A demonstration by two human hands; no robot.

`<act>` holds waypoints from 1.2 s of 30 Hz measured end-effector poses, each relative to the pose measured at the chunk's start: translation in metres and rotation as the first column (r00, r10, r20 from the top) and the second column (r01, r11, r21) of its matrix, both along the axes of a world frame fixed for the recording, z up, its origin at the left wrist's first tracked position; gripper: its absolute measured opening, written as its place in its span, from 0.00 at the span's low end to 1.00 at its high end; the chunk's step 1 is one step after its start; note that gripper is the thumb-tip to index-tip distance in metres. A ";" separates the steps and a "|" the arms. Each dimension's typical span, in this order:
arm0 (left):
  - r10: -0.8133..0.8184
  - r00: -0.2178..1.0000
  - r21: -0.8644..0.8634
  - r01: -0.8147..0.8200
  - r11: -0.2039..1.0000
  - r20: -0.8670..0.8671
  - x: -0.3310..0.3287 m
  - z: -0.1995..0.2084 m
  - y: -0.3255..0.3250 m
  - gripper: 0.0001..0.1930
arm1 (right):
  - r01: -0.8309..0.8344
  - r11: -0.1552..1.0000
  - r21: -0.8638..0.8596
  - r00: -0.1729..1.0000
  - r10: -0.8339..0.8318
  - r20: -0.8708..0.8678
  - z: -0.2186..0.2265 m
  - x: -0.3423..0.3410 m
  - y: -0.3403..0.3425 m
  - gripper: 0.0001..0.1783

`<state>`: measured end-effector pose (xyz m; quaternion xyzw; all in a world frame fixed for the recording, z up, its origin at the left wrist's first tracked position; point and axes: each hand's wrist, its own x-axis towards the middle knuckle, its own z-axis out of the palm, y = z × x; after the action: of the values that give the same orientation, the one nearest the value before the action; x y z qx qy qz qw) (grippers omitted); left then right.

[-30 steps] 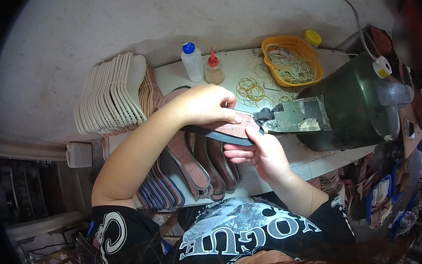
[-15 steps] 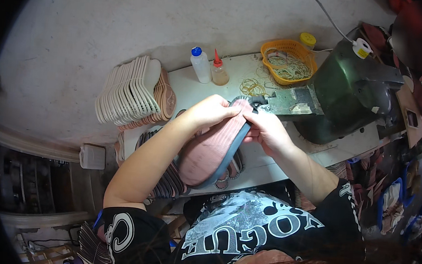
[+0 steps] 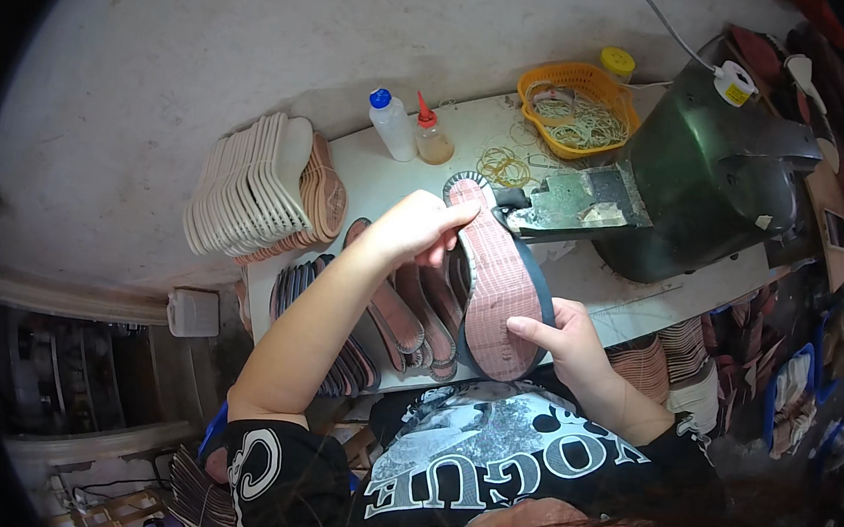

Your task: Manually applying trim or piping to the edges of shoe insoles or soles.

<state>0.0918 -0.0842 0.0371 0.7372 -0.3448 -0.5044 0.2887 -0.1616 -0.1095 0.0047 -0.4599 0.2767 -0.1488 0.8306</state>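
Between my two hands is a pink shoe insole (image 3: 501, 280) with a fine grid pattern and a dark strip along its edge. Its narrow far end has a pleated dark rim and lies close by the tip of a green machine arm (image 3: 588, 206); whether they touch I cannot tell. My left hand (image 3: 423, 226) grips the insole near that far end, thumb on the pink face. Lower down, my right hand (image 3: 575, 345) pinches the right edge of the wide end, thumb on top. Several similar pink insoles (image 3: 402, 324) lie on the table below my left hand.
A large green machine (image 3: 701, 177) stands at the right. Behind are a blue-capped bottle (image 3: 394, 129), a red-tipped bottle (image 3: 434, 144) and a yellow basket (image 3: 569, 76) of bands. White insoles (image 3: 253, 189) are stacked at the left, with dark-edged ones (image 3: 330, 341) nearer me.
My right hand has moved from the insole's far end down to its wide near end. The insole has swung upright, its near end going right and its patterned face now showing more fully.
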 end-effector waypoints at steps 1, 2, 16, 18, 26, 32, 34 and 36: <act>-0.017 1.000 0.011 0.017 1.000 -0.008 0.005 0.003 -0.002 0.27 | 0.007 1.000 0.006 1.000 -0.007 -0.003 -0.004 0.004 0.000 0.12; -0.003 1.000 0.004 0.003 1.000 0.004 0.011 0.000 -0.005 0.27 | 0.047 0.999 0.008 0.999 -0.048 0.025 -0.008 0.010 0.000 0.12; 0.131 0.936 -0.357 -0.250 0.900 -0.326 -0.004 -0.029 0.018 0.28 | 0.162 0.961 0.222 0.945 -0.216 0.245 -0.017 0.069 -0.018 0.13; 0.170 0.908 -0.304 -0.297 0.905 -0.382 -0.006 -0.028 0.014 0.28 | 0.121 0.974 0.189 0.967 -0.159 0.197 -0.016 0.067 -0.020 0.15; 0.229 0.908 -0.133 -0.291 0.948 -0.350 0.012 -0.013 0.003 0.36 | -0.079 0.973 0.218 0.997 0.075 0.027 -0.006 0.060 -0.003 0.16; -0.152 0.897 -0.332 0.304 0.893 0.414 0.052 -0.017 -0.023 0.52 | 0.018 0.970 0.241 0.998 -0.032 0.056 -0.008 0.076 -0.007 0.17; -0.374 0.883 -0.267 0.448 0.854 0.285 0.059 -0.007 -0.040 0.50 | 0.032 0.968 0.250 0.997 -0.048 0.056 -0.012 0.079 -0.009 0.18; -0.586 0.802 -0.303 0.591 0.747 0.119 0.059 -0.009 -0.050 0.41 | 0.063 0.963 0.260 0.995 -0.079 0.053 -0.015 0.080 -0.011 0.20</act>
<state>0.1506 -0.1337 0.0279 0.5369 -0.6397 -0.4997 0.2298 -0.0811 -0.1207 -0.0100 -0.3326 0.2839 -0.1554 0.8858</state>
